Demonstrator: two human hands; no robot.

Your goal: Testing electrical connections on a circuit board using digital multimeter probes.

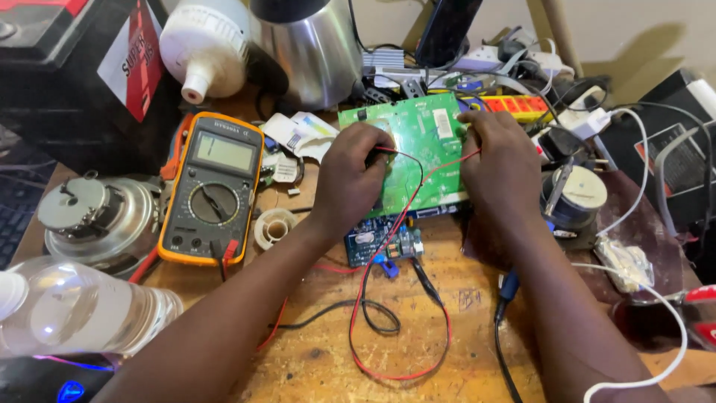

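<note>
Green circuit board [418, 149] is lying flat mid-tabletop [321, 351], long axis running left-right, tilting slightly up to the right. Left hand [350, 179] is pinching the black probe [371, 157] at the board's left edge; right hand [500, 168] is pressing the red lead [455, 160] near its right edge. Yellow multimeter [212, 190] is crowding the left side; open room toward the near edge.

2 hands [350, 179] [503, 168] are counted on 1 green circuit board [418, 142] at the far middle of the desk [328, 351]. 1 yellow multimeter [212, 186] is seen at the left, 1 clear plastic bottle [82, 306] at the near left, and 2 test leads: 1 red [388, 246], 1 black [373, 313].
</note>
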